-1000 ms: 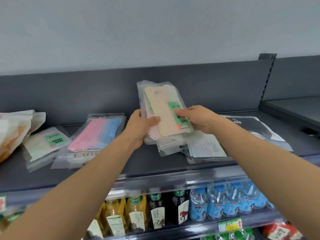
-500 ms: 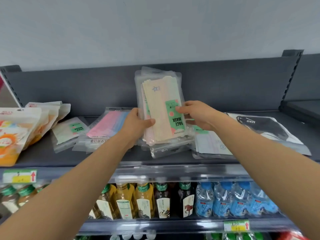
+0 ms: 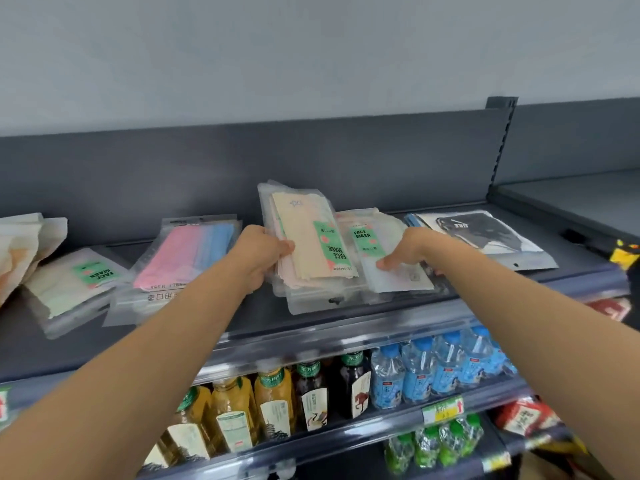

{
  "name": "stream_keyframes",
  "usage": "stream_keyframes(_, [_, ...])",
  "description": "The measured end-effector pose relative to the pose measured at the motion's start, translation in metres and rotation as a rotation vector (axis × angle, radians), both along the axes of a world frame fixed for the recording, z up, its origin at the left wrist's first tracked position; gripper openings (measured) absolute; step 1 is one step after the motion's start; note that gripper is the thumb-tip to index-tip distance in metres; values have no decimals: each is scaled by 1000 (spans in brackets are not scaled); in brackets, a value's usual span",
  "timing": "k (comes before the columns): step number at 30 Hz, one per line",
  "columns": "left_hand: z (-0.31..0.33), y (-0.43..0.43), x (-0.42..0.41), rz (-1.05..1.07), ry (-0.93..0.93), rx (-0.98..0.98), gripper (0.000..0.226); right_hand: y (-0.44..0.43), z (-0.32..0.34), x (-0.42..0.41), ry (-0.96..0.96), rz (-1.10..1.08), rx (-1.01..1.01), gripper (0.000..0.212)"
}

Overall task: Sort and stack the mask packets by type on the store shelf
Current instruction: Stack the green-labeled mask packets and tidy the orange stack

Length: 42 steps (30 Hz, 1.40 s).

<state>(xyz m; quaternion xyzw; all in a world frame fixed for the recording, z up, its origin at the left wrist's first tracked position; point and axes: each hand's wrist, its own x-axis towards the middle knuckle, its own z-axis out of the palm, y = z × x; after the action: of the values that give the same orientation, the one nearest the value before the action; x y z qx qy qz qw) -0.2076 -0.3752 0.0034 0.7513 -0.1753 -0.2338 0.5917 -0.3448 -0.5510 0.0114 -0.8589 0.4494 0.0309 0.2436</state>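
A person's view down both bare arms to a grey store shelf (image 3: 242,317) scattered with mask packets. The left hand (image 3: 263,258) grips the left edge of a stack of beige face mask packets (image 3: 308,244), thumb on top, with the stack lying on the shelf between the two hands. The right hand (image 3: 408,251) rests on a neighbouring face mask packet (image 3: 372,242) just right of the stack, its thumb pressing a white packet (image 3: 398,280) below it. Whether its fingers curl under anything cannot be told.

Left of the left hand lie a pink and blue packet (image 3: 187,258) and, further out, a pale green packet (image 3: 69,282). Right of the right hand lies a black mask packet (image 3: 485,233).

The likely risk is slipping. The clear sleeves look slick, and the stack is held by one edge only (its near end overhangs other packets), so lifting it could fan the packets out or send them over the shelf front onto the drink bottles (image 3: 277,407) below. The beige and neighbouring packets carry matching green labels, so types could be mixed.
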Motion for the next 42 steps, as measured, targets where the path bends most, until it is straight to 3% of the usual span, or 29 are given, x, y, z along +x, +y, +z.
stream_keyframes(4, [-2, 3, 7, -12, 5, -3, 31, 4, -4, 3, -29, -84, -46, 67])
stream_keyframes(7, [-3, 4, 12, -15, 16, -12, 33, -6, -8, 7, -208, -165, -53, 20])
stream_keyframes(8, [-4, 4, 13, -13, 13, -6, 34, -8, -8, 8, -276, -190, -38, 17])
stream_keyframes(12, [-6, 2, 15, -19, 19, 9, 36, -5, 6, 15, -425, -233, -140, 31])
stream_keyframes(15, [-6, 0, 16, -38, 35, 1, 35, -3, 16, 18, -676, -266, -160, 32])
stream_keyframes(19, [-7, 0, 17, -45, 63, -50, 34, 3, 26, 17, -923, -312, -199, 21])
stream_keyframes(21, [-7, 1, 16, -40, 73, -80, 34, 7, 29, 16, -992, -314, -202, 4])
stream_keyframes(23, [-7, 2, 16, -38, 70, -100, 34, 7, 30, 17, -1040, -332, -221, 19])
stream_keyframes(25, [-7, 2, 16, -39, 61, -110, 32, 7, 31, 18, -1082, -346, -195, 15])
stream_keyframes(28, [-7, 1, 16, -31, 59, -146, 27, 5, 27, 23, -1078, -318, -46, 4])
stream_keyframes(31, [-7, -2, 17, 3, 31, -149, 26, 8, 22, 33, -899, -224, 117, 14])
stream_keyframes(32, [-6, -3, 17, 13, 22, -149, 26, 9, 19, 36, -834, -202, 192, 6])
stream_keyframes(35, [-6, -5, 16, 42, 21, -153, 17, 9, 9, 44, -740, -197, 402, 25])
stream_keyframes(37, [-5, -8, 14, 69, 16, -172, 16, 9, 4, 47, -678, -131, 474, 25])
stream_keyframes(42, [-2, -21, 4, 120, 11, -236, 18, -2, 4, 47, -743, -13, 712, 28])
